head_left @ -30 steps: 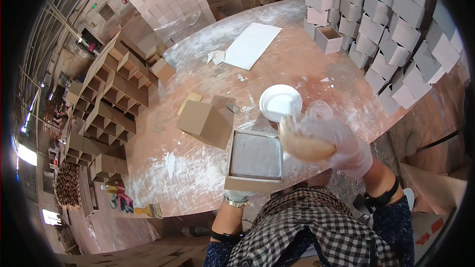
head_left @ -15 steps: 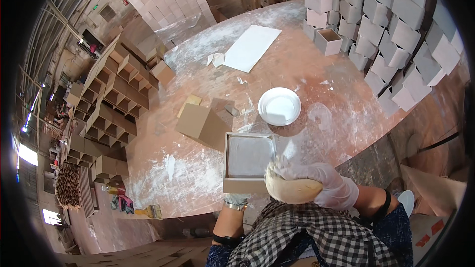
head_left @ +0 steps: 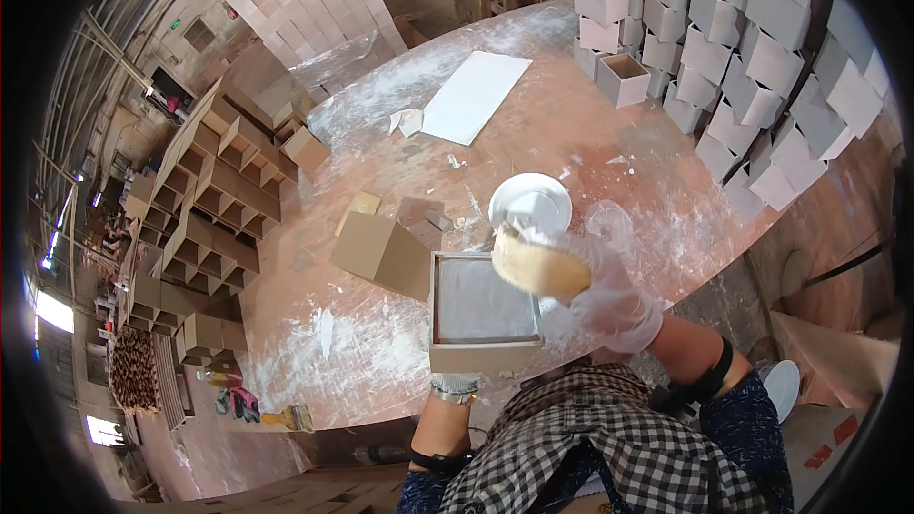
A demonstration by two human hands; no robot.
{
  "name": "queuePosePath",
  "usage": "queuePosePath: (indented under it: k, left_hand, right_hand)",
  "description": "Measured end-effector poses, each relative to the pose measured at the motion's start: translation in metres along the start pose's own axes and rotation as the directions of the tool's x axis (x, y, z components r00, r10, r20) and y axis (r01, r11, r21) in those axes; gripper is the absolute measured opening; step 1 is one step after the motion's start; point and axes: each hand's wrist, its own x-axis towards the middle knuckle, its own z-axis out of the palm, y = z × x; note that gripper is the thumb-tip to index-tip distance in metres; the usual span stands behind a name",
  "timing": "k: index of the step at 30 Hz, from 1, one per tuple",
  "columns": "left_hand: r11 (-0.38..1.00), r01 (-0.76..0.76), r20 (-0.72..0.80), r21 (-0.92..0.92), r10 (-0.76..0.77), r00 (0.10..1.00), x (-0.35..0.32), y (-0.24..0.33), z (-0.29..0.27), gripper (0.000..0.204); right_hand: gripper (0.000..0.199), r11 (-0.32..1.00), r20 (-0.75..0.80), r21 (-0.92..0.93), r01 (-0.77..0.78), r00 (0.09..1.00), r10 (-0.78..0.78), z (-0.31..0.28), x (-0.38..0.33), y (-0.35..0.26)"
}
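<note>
A shallow open square box point(head_left: 481, 309), grey-white inside, lies at the table's near edge. My left hand point(head_left: 455, 386), in a grey glove, grips the box's near wall from below and is mostly hidden by it. My right hand point(head_left: 611, 300), in a clear plastic glove, holds a broad tan brush point(head_left: 539, 266) over the box's right rim. The brush sits just below a white bowl point(head_left: 530, 203) on the table.
A closed brown box point(head_left: 381, 252) lies left of the open one, and a white sheet point(head_left: 473, 95) lies farther back on the powder-streaked round table point(head_left: 609, 148). Pale boxes point(head_left: 762, 48) are stacked at the right. Open cardboard compartments point(head_left: 205, 219) stand at the left.
My right hand dropped with the brush from beside the bowl toward my body, then came back up to the box's right rim. The box and my left hand stayed put.
</note>
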Motion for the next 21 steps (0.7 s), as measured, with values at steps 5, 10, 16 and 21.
queuePosePath:
  k: [5,10,16,21]
  left_hand:
    - [1.0,0.019,-0.011,0.015,-0.018,1.0,0.001,0.0,-0.002,0.045]
    - [0.998,0.033,-0.03,0.044,-0.032,0.999,0.001,-0.001,-0.006,0.044]
    - [0.995,0.044,-0.047,0.086,-0.041,0.998,-0.002,-0.002,-0.001,0.043]
    - [0.992,0.044,-0.027,0.114,-0.041,0.999,0.004,-0.002,0.009,0.042]
  right_hand:
    - [0.051,0.978,0.08,0.064,0.2,0.976,-0.205,0.022,-0.034,0.009]
    - [0.065,0.948,0.059,0.317,-0.023,0.998,0.004,0.009,-0.06,-0.012]
    - [0.075,0.887,-0.134,0.459,-0.053,0.983,0.128,-0.021,-0.06,-0.016]
    - [0.068,0.949,-0.076,0.257,0.183,0.983,-0.169,-0.014,-0.04,-0.018]
